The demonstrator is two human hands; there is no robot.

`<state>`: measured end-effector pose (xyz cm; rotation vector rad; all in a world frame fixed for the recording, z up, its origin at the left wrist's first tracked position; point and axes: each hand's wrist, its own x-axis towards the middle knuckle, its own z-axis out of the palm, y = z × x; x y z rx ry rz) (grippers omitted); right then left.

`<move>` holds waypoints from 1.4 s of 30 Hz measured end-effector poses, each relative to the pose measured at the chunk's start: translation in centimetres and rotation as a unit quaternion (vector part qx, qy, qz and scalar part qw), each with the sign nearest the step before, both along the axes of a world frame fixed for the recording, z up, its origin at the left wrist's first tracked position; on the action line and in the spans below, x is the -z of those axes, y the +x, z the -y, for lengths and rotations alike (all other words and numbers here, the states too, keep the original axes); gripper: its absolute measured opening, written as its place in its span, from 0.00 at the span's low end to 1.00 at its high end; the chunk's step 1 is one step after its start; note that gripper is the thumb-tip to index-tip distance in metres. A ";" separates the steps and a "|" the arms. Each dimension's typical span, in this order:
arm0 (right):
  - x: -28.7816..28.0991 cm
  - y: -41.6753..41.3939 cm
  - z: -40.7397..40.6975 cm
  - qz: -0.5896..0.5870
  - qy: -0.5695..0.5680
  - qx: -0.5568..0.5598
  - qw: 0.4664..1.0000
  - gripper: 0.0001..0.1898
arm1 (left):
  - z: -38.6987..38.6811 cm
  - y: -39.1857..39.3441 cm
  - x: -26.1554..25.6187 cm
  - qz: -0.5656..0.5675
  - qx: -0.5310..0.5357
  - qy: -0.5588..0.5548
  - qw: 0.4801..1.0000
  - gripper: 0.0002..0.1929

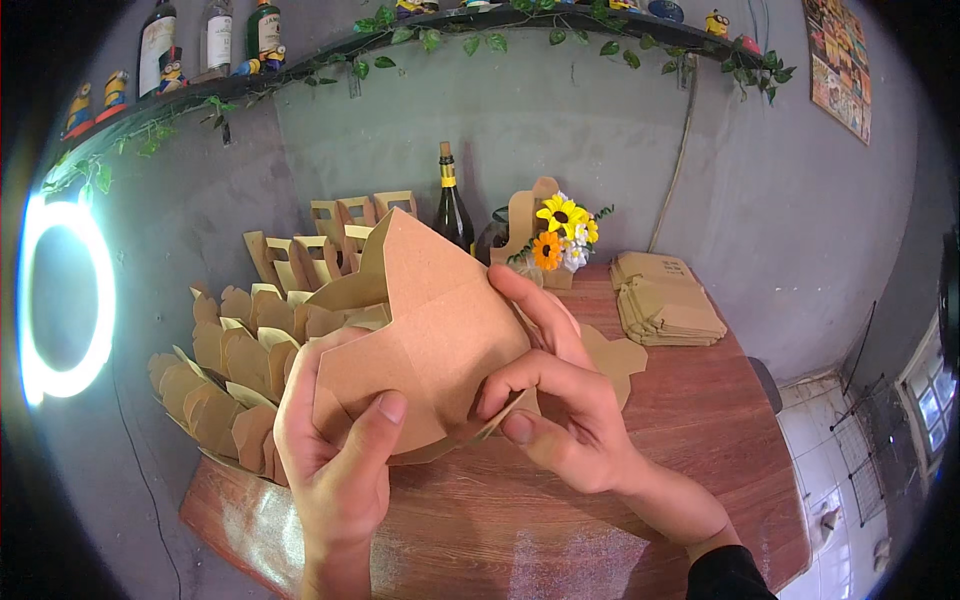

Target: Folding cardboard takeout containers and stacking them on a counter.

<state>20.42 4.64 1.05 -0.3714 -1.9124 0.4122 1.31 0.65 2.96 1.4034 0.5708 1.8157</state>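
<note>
A partly folded brown cardboard box [442, 352] is held up above the wooden table, between both hands. My left hand [341, 435] grips its lower left panel, the thumb on the near face and the fingers behind. At the right, my right hand [562, 397] pinches a lower flap edge between thumb and fingers, with the index finger along the upper right edge. Behind the hands, a cut cardboard piece [615, 360] lies on the table. Many folded kraft cardboard boxes [247, 360] stand crowded together to the left.
The wooden table [480, 517] carries a stack of flat kraft pieces [667, 300] at the back right. A dark corked bottle [452, 210] and artificial flowers [562, 232] stand near the wall. Handled cardboard carriers [307, 259] are at the back left. A ring light [105, 300] glows at far left.
</note>
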 end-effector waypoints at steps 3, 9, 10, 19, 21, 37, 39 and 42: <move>0.2 -0.4 0.1 -0.018 -0.004 0.006 1.000 0.06 | 0.0 0.1 0.0 0.013 0.009 -0.010 1.000 0.20; 0.0 -0.4 0.7 -0.053 -0.063 0.031 0.996 0.05 | 0.2 0.3 0.3 -0.056 -0.015 0.006 0.998 0.18; 0.1 -0.5 0.8 -0.059 -0.074 0.039 0.995 0.06 | 0.2 0.3 0.4 -0.067 -0.016 0.007 0.998 0.17; 0.4 -0.4 0.7 -0.082 -0.127 0.039 0.988 0.07 | 0.4 1.0 0.6 -0.109 -0.059 0.028 0.992 0.16; 0.4 -0.4 0.6 -0.081 -0.116 0.037 0.989 0.07 | 0.4 1.0 0.6 -0.101 -0.050 0.022 0.993 0.16; 0.8 -1.2 -0.3 -0.216 -0.129 0.056 0.966 0.16 | -1.0 1.7 1.6 -0.155 -0.075 0.033 0.984 0.31; 0.8 -1.0 -0.3 -0.257 -0.139 0.032 0.956 0.18 | -0.8 1.7 1.3 -0.142 -0.065 0.027 0.987 0.31; 0.4 -0.4 0.2 -0.132 -0.127 0.011 0.983 0.23 | -0.8 1.9 0.7 -0.096 -0.035 -0.007 0.995 0.33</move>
